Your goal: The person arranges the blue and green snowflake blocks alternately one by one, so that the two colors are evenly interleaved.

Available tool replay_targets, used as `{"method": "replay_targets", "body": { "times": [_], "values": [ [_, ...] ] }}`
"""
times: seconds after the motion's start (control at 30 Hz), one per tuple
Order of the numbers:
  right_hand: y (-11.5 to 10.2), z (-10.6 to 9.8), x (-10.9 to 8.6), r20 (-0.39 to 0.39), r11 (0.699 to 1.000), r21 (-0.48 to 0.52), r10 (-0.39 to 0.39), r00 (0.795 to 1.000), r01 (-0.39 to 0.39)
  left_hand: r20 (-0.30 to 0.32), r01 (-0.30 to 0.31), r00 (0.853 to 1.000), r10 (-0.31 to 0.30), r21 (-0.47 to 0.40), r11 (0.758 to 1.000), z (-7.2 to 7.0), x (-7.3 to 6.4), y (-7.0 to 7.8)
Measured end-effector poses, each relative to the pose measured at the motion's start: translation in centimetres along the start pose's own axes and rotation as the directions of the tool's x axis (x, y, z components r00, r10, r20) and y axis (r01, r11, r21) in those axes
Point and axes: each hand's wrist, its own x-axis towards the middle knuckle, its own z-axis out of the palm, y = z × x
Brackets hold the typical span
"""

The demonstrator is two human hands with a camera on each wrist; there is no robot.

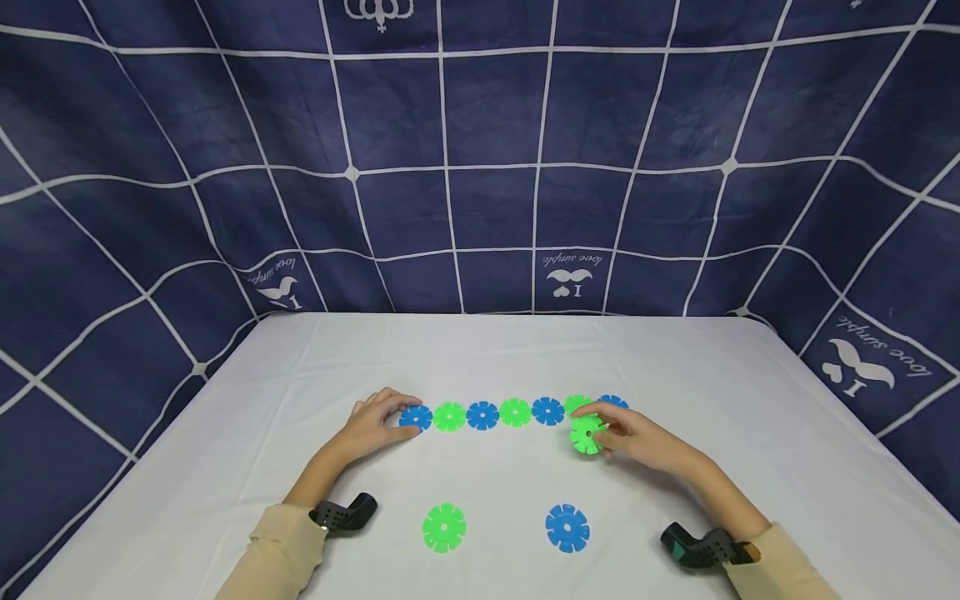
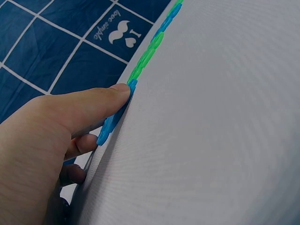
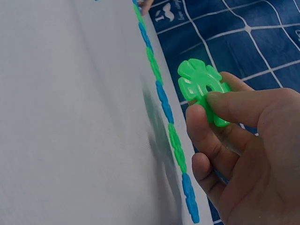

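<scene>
A row of flat, flower-shaped plastic discs, blue and green by turns, lies across the white table, with a green disc about midway along it. At its left end my left hand pinches the blue end disc between thumb and fingers. My right hand holds a loose green disc by thumb and fingertips, raised off the table by the row's right part. In the head view this disc and hand partly cover another green disc and the blue disc at the right end.
Closer to me on the white table lie a separate green disc and a separate blue disc. A dark blue cloth with white grid lines hangs behind the table and along both sides.
</scene>
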Motion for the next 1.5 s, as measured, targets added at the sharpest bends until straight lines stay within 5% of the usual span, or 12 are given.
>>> {"method": "replay_targets", "body": {
  "times": [0.3,0.83,1.2,1.5],
  "values": [
    [0.9,-1.7,-0.1,-0.078,0.997,0.070,-0.011,0.997,0.017,-0.004,0.000,1.000,0.000,0.007,1.000,0.0,0.0,0.0],
    [4.4,-4.1,-1.4,-0.291,0.999,-0.025,0.015,0.957,-0.023,-0.002,0.013,1.000,-0.013,0.003,1.000,0.1,-0.1,0.3],
    [5.7,-4.6,-2.0,-0.475,0.988,-0.005,0.135,0.869,-0.157,0.003,0.011,1.000,-0.011,0.007,1.000,-0.1,-0.2,0.2],
    [6.3,-4.1,-2.0,-0.547,0.952,-0.194,0.096,0.832,-0.237,-0.001,0.003,1.000,-0.003,-0.001,1.000,-0.1,-0.2,0.3]
  ]
}}
